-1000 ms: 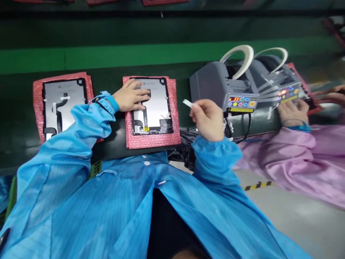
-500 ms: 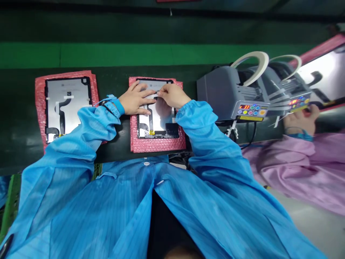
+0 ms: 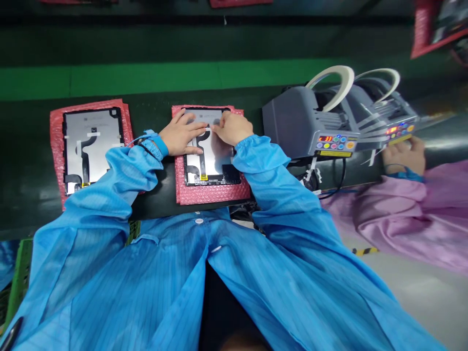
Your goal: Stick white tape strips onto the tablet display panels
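In the head view, my left hand lies with fingers spread across the left side of a display panel, its fingertips beside a black flex cable. My right hand comes from the other side with fingers pinched at the top end of that cable. A small piece of white tape shows at those fingertips, partly covered by them. Under the panel is pink bubble wrap. The panel's upper middle is partly hidden by both hands.
A second display panel lies on pink bubble wrap to the left. Grey tape dispensers with white tape rolls stand at the right. Beyond them a co-worker's hand touches the farther dispenser. A pink-wrapped item is at the upper right.
My right fingertips have moved slightly down and left relative to the panel, closer to my left fingers, and less of the white tape shows. The co-worker's panel at the right is gone from there.
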The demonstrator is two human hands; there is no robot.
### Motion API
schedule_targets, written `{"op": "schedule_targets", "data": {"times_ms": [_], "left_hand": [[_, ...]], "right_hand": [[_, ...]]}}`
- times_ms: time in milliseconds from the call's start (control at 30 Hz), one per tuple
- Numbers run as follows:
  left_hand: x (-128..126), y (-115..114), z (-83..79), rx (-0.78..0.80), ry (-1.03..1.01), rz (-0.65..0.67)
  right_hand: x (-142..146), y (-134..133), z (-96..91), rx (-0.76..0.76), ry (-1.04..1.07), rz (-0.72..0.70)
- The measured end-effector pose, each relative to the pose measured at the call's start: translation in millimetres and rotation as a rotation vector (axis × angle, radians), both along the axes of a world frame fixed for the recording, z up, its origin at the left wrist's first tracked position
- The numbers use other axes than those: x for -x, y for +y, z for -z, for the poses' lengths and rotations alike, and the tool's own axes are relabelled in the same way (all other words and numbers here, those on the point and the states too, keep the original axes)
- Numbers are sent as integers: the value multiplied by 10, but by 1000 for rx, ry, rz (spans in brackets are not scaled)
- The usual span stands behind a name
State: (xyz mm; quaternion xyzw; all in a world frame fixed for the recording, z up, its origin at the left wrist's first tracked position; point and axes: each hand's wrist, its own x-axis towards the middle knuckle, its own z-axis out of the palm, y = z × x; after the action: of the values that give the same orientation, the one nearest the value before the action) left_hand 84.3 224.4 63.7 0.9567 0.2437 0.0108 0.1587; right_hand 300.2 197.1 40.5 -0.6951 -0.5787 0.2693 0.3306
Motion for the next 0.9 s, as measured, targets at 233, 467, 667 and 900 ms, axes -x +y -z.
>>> {"op": "schedule_targets", "data": {"times_ms": [233,467,667,900], "left_hand": [[-13,72,-43,-9,-31,14],[-415,-141,-265,-96,-131,35],[-557,-353,-261,-39,-242,9],[-524,-396,-263,-56,-251,-46]], "right_hand": [[-482,-1344,-290,-91,235,451],[-892,-1852,-255,-177,604,1034],[-947,-1674,-236,-280,545,967],[-925,-1792,-130,-381,456,1009]]}}
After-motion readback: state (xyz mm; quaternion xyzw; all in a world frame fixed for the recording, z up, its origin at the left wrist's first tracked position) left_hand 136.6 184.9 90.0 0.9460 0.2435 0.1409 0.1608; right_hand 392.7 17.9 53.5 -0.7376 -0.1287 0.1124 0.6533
